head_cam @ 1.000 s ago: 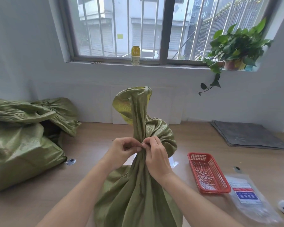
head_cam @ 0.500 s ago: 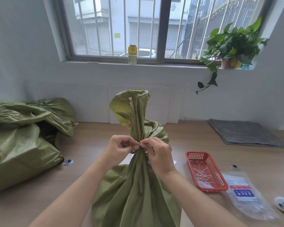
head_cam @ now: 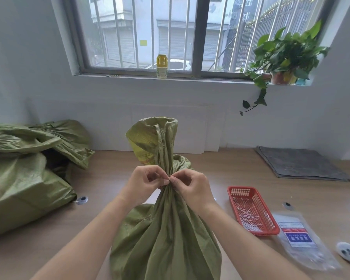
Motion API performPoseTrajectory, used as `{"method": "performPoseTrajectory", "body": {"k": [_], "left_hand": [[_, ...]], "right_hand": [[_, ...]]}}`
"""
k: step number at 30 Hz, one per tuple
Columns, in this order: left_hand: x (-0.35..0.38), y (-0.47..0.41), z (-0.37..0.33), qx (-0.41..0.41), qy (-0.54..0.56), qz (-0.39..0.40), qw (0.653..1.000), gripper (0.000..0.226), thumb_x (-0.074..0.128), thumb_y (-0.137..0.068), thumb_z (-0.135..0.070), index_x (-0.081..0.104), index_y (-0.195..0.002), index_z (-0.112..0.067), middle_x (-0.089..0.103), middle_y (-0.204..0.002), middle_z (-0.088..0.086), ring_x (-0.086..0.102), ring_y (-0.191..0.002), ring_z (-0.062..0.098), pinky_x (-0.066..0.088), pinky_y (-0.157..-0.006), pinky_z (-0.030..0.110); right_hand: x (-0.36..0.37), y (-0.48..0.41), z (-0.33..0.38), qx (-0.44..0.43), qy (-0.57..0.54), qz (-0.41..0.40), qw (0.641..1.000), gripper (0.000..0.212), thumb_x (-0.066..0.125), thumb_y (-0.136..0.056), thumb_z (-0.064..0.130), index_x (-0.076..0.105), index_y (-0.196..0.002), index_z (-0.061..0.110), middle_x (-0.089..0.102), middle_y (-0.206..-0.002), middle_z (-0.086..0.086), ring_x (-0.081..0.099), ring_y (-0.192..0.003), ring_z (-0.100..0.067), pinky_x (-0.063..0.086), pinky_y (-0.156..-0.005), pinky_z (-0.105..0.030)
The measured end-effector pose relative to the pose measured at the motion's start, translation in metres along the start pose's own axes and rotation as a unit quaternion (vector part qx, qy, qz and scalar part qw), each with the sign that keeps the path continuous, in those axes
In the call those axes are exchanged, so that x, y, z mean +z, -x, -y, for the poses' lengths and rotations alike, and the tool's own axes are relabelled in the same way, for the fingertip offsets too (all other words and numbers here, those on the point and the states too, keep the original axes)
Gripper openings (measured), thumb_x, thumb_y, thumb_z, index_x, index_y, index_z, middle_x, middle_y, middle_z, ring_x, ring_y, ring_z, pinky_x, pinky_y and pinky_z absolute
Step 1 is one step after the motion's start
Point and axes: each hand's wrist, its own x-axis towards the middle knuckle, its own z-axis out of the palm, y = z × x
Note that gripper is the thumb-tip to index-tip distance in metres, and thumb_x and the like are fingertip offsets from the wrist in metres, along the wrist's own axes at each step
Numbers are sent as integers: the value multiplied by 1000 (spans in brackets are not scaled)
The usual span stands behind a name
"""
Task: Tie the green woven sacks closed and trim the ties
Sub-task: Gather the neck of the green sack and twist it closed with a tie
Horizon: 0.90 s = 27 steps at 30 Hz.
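– Green woven sack [head_cam: 166, 239], where do we have it?
– Upright on our wooden table [head_cam: 109, 178], neck bunched; our left hand [head_cam: 143, 182] and right hand [head_cam: 192, 186] both pinch that gathered neck, fingertips meeting.

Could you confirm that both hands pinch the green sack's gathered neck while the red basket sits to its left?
Not quite: the head view shows the red basket on the green sack's right. The left hand and right hand do pinch its gathered neck.

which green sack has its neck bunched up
The upright middle sack, its neck pinched by the left hand and right hand; the sacks at left lie slumped.
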Motion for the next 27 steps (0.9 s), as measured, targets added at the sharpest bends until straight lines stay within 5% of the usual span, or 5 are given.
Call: {"method": "performPoseTrajectory", "body": {"k": [5, 14, 20, 24, 27], "left_hand": [[1, 0, -1, 25, -40, -20, 999, 21, 81, -84, -2, 80, -79, -22, 74, -74, 8, 67, -75, 36, 60, -76, 48], [17, 2, 2, 133, -153, -104, 974, 16, 89, -77, -19, 82, -88, -27, 64, -92, -8, 64, -88, 13, 55, -77, 30], [24, 3, -6, 139, -174, -115, 968, 12, 87, -80, -15, 79, -86, -23, 62, -91, -11, 64, -85, 12, 55, -73, 27], [22, 3, -9, 135, -208, -100, 964, 11, 83, -81, -17, 73, -84, -22, 60, -89, -10, 60, -82, 8, 45, -71, 14], [20, 4, -7, 141, -215, -98, 962, 13, 81, -82, -15, 71, -82, -23, 56, -91, -7, 58, -84, 8, 44, -69, 13]], "right_hand": [[-3, -4, 4, 46, -36, 42, 997, 7, 82, -88, 27, 79, -88, 20, 78, -82, 2, 74, -80, -16, 63, -82, -42], [0, -7, 16, 103, -24, 15, 994, 11, 75, -91, 23, 76, -79, 22, 78, -79, 3, 75, -83, -20, 62, -84, -48], [-5, -3, 35, 87, 66, 2, 994, 13, 67, -98, 21, 70, -85, 18, 70, -81, 5, 66, -83, -16, 58, -80, -37], [-4, -3, 39, 69, 85, -8, 994, 12, 66, -100, 18, 69, -91, 12, 51, -105, 5, 55, -90, -4, 44, -73, -11], [-1, -2, 43, 51, 99, -32, 993, 14, 58, -103, 15, 63, -91, 11, 44, -110, 1, 51, -91, -7, 43, -78, -15]]}}
